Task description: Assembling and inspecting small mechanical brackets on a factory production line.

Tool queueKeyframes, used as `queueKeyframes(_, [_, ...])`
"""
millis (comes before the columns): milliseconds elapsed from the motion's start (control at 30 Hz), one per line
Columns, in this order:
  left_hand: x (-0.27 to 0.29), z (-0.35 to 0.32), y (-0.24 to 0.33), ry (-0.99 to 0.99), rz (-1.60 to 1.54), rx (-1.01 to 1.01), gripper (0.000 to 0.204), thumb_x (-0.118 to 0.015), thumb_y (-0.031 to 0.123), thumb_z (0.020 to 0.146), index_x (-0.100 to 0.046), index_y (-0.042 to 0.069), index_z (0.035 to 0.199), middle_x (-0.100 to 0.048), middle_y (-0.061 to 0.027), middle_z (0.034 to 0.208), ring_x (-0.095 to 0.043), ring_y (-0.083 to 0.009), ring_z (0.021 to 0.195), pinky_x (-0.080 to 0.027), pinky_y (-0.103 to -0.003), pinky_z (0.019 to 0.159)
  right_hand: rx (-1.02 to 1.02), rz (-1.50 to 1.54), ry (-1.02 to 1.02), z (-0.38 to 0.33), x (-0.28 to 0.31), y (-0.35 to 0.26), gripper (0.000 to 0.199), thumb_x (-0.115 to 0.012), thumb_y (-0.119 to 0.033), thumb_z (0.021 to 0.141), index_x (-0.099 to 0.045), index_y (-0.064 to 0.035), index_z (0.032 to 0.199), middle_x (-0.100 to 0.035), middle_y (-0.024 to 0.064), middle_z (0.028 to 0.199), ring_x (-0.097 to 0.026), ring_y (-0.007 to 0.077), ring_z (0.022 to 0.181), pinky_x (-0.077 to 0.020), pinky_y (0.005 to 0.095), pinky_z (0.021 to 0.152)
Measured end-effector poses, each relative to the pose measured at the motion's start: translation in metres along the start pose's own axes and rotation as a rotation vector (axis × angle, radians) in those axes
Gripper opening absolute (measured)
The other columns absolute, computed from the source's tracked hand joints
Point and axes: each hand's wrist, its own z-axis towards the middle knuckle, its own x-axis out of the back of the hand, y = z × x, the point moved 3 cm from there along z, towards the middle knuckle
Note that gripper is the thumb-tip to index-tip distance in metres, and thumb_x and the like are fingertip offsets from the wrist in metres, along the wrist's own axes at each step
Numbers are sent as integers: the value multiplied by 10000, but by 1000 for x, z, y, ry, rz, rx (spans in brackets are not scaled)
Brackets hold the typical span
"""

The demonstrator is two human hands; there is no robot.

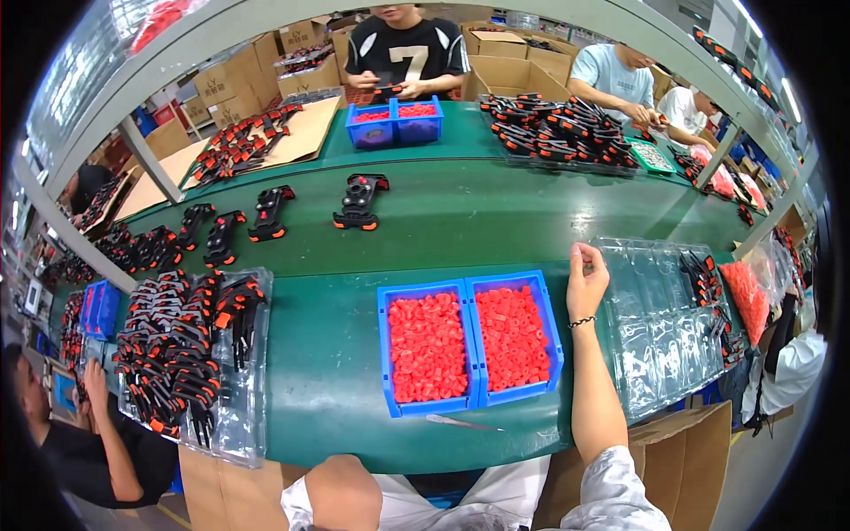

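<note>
My right hand (587, 270) is over the far edge of the green table, right of the blue bins, with its fingers loosely curled and nothing visible in them. A dark bracelet (582, 322) circles the wrist. The left blue bin (386, 363) and the right blue bin (558, 345) stand side by side before me, filled with small red plastic pieces (429, 345). Near their front edge lies a slim pointed metal tool (465, 423). Only a bent part of my left arm (343, 496) seems to show at the lower edge; the left hand is out of sight.
Clear plastic trays flank me: the left tray (257, 389) holds many black-and-orange parts, the right tray (664, 354) only a few. Black assemblies (359, 202) stand on the green conveyor (469, 212). Several people work around it. Metal frame posts (150, 159) rise at the sides.
</note>
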Motion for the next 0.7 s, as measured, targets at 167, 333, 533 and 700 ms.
queueKeyframes(167, [86, -54, -80, 113, 575, 806, 129, -509, 164, 1002, -571, 89, 1087, -573, -44, 936, -424, -118, 747, -350, -310, 637, -130, 123, -207, 38, -32, 4, 166, -665, -155, 935, -689, 7, 963, -628, 16, 744, -522, 110, 643, -433, 232, 610])
queueKeyframes(333, [251, -141, -55, 269, 1114, 1518, 160, -510, 156, 1023, -610, 82, 923, -445, 51, 616, -327, -38, 470, -251, -217, 404, -365, 382, -676, 52, -91, -10, 171, -675, -162, 945, -678, 8, 962, -600, 19, 700, -446, 88, 546, -370, 215, 515])
queueKeyframes(533, [310, -270, -75, 291, 623, 2309, 322, -562, 343, 1027, -582, 104, 812, -428, 71, 589, -276, -17, 442, -199, -203, 400, -581, 716, -1302, 32, -158, -45, 148, -650, -128, 963, -654, 20, 977, -569, 43, 669, -343, 55, 473, -259, 188, 426])
queueKeyframes(700, [295, -320, -80, 101, 192, 2454, 414, -568, 422, 1015, -592, 109, 746, -540, 21, 577, -370, -34, 453, -258, -200, 401, -649, 725, -1623, 19, -169, -28, 173, -671, -88, 939, -671, 75, 999, -670, 122, 765, -470, 104, 491, -357, 205, 436])
